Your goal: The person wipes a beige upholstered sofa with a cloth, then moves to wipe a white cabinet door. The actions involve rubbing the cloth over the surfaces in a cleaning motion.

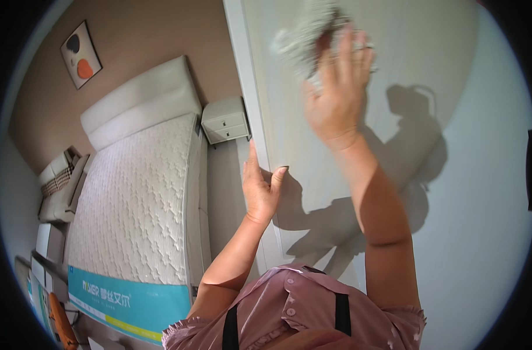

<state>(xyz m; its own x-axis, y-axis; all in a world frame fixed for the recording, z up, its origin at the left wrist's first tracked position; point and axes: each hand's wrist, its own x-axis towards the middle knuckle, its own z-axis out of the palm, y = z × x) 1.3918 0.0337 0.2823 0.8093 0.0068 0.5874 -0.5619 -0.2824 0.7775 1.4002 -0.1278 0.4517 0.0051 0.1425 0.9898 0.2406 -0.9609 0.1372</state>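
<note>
My right hand [338, 96] presses a light grey, fluffy cloth [307, 41] against a pale panel [318, 166] at the top of the view. Both the hand and the cloth are blurred, and part of the cloth lies hidden under the fingers. Lower and to the left, my left hand [262, 186] is at the white edge strip [252, 83] of the panel, thumb and fingers apart, holding nothing. Whether its fingers touch the strip I cannot tell.
Left of the panel stands a bed with a bare quilted mattress [134, 205] and a padded headboard [139, 100]. A two-drawer nightstand [225, 120] is beside it. A framed picture [81, 54] hangs on the brown wall. Far left are a sofa [62, 197] and an orange chair [61, 321].
</note>
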